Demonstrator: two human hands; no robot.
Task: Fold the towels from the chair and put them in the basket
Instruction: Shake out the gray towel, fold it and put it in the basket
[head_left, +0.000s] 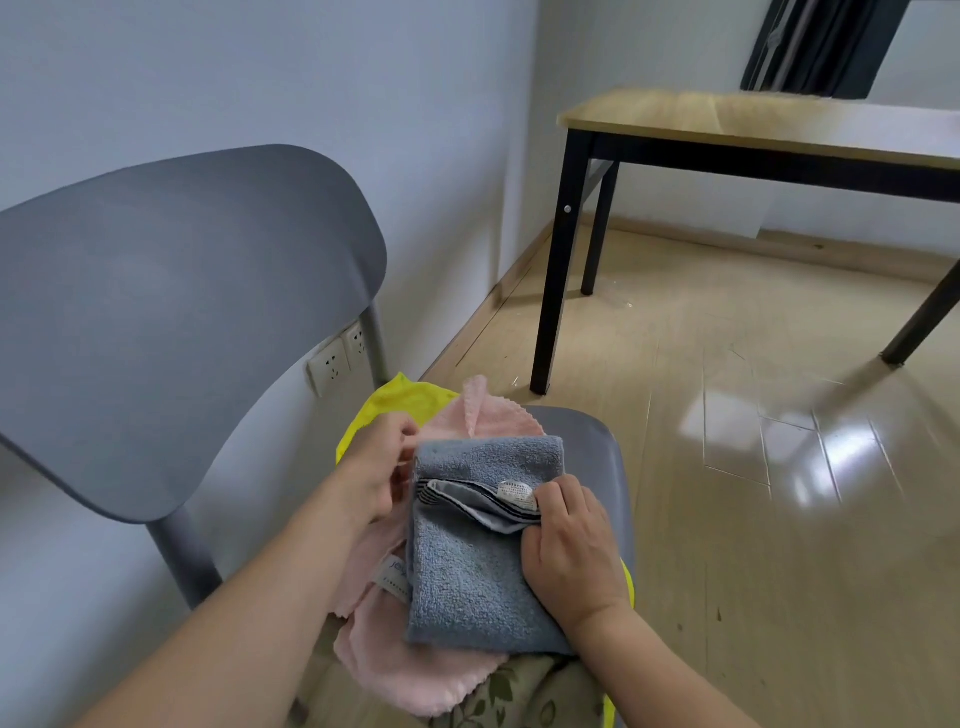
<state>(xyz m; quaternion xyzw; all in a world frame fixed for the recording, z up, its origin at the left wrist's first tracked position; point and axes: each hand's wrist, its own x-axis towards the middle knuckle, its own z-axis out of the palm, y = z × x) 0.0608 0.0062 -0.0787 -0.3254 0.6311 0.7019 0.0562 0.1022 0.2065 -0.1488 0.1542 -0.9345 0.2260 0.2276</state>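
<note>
Blue towel (478, 561) lies between both grips: left hand (376, 467) pinches its edge, right hand (569, 545) grips its hem.

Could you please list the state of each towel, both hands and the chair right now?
blue towel: partly folded, on top
pink towel: unfolded, beneath blue
yellow towel: unfolded, at bottom
left hand: pinching blue towel's edge
right hand: holding blue towel's hem
chair: upright, towels on seat

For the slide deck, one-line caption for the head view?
Both hands, left and right, fold a blue-grey towel over pink and yellow towels on a grey chair.
</note>
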